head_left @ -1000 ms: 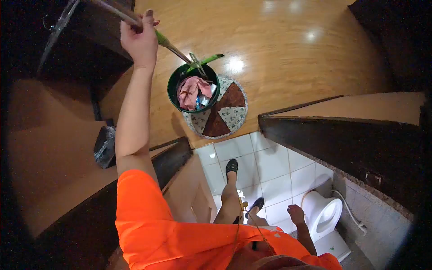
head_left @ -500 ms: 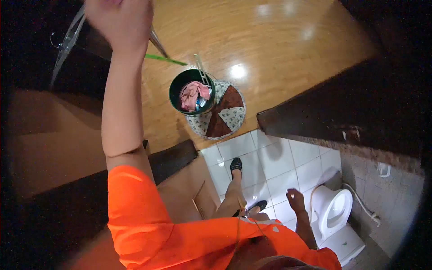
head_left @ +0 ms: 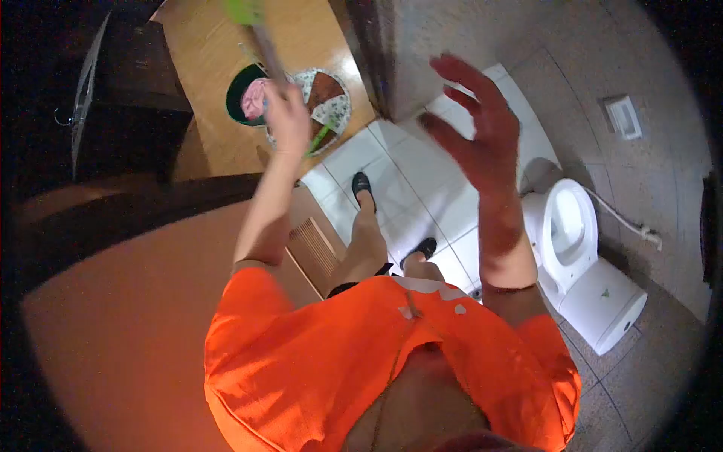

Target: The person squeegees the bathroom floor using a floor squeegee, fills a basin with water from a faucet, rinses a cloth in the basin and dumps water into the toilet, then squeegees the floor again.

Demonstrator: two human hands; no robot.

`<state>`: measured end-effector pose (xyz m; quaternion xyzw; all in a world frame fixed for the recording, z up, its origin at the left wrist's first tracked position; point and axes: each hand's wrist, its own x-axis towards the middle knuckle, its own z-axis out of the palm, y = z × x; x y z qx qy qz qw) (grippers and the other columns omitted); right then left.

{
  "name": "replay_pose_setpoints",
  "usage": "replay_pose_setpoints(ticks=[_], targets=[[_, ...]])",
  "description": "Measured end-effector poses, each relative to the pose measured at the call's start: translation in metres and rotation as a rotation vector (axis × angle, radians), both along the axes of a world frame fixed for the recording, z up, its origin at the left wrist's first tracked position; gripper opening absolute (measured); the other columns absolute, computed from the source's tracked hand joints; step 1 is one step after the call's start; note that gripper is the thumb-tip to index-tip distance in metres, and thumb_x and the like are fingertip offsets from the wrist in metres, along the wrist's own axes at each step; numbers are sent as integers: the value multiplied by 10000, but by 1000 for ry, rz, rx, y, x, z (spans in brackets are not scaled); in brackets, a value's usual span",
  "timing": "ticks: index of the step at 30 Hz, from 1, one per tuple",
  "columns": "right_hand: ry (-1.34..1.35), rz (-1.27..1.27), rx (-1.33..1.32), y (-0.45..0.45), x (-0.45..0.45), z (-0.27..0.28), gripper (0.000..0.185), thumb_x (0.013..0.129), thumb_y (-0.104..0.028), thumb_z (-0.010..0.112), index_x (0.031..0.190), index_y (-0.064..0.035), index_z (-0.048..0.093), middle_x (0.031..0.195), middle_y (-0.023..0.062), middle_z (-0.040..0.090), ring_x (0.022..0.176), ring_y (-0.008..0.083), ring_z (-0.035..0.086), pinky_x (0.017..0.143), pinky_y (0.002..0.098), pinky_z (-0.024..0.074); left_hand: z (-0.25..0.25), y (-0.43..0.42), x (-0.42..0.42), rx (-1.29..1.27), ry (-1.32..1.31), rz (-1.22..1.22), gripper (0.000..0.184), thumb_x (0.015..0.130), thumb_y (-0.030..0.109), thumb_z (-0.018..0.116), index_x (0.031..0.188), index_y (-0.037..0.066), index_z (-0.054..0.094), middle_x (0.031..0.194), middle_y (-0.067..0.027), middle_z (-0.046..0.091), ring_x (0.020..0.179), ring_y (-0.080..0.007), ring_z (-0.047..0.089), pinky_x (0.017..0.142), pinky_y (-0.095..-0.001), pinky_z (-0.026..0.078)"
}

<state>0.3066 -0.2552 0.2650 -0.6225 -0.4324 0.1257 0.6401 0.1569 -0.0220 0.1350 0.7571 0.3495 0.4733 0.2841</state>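
My left hand [head_left: 289, 120] is closed around a long-handled tool with a grey shaft [head_left: 267, 49]. Motion smears its bright green end [head_left: 245, 10] at the top edge, and another green part shows below my hand; the exact kind is unclear. Beneath that hand stands a dark green bucket [head_left: 234, 84] with a pink cloth [head_left: 254, 99] inside. The bucket rests partly on a round patchwork mat [head_left: 337, 89]. My right hand [head_left: 480, 124] is raised over the white tiles, fingers spread and holding nothing.
A white toilet [head_left: 614, 305] stands on the right, with a hose [head_left: 621, 221] beside it. A small white fixture [head_left: 623, 118] is on the tiled wall. To the left is a brown door [head_left: 135, 301] with a slatted vent [head_left: 310, 252]. Wooden flooring [head_left: 199, 38] meets white tiles [head_left: 392, 177].
My left hand has come down and inward from the top edge, bringing the tool over the bucket. My right hand has risen from beside the toilet and spread its fingers. The view has shifted right.
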Motion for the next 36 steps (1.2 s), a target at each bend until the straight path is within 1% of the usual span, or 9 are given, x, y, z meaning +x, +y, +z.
replay_pose_setpoints(ticks=[4,5,11,17,25,29,31,33,36], targets=[[330,-65,146,-69,-27,-8,698,692,59,685,1309,-24,370,1207,126,543,1141,242,510,953,358,418,-92,-159,0,82,492,-397,217,797,170,619,989,78,574,762,-111,598,695,-324,559,649,-437,444],[468,-200,185,-88,-30,-19,625,685,41,701,1242,-24,422,1161,116,544,1090,224,527,909,345,442,-142,-188,9,72,235,-422,213,774,170,635,966,110,567,782,-92,601,678,-315,570,613,-436,448],[636,-593,315,-175,-44,-106,212,712,86,623,824,-42,497,756,60,541,643,173,545,617,322,486,-171,-270,23,22,532,-602,181,726,156,652,874,130,550,782,-65,564,706,-278,569,624,-412,439],[411,55,413,-195,-62,-172,70,782,-16,559,754,-51,505,581,77,532,540,230,545,532,368,454,-211,-242,26,138,637,-747,125,680,198,686,718,131,587,795,-39,575,729,-262,581,679,-393,432],[253,37,107,-179,-76,-248,62,716,-43,552,674,-53,507,662,80,525,654,291,539,680,393,460,-303,-208,3,-106,510,-725,271,707,240,731,660,64,530,751,-64,564,653,-283,580,544,-364,466],[271,48,191,-199,-93,-268,62,665,-51,557,652,-55,496,648,95,489,625,309,494,643,391,426,-297,-222,1,46,649,-745,287,734,252,713,641,63,518,664,-84,559,677,-296,596,643,-380,508],[319,-25,203,-217,-98,-286,66,660,-51,557,645,-41,494,638,108,479,598,316,479,602,386,418,-341,-226,-2,-355,647,-735,299,753,279,689,619,65,528,672,-96,580,716,-300,609,742,-388,516],[349,-113,92,-246,-97,-299,72,685,-52,549,649,-21,495,649,125,494,584,317,489,564,380,416,-315,-255,11,-17,977,-787,288,764,295,667,622,68,560,712,-117,604,735,-307,612,826,-378,501],[367,-193,108,-312,-109,-303,94,745,-77,513,722,12,529,640,121,529,565,267,526,535,351,427,-329,-313,9,16,896,-950,189,756,252,651,665,90,614,750,-112,621,782,-296,609,948,-381,425]])
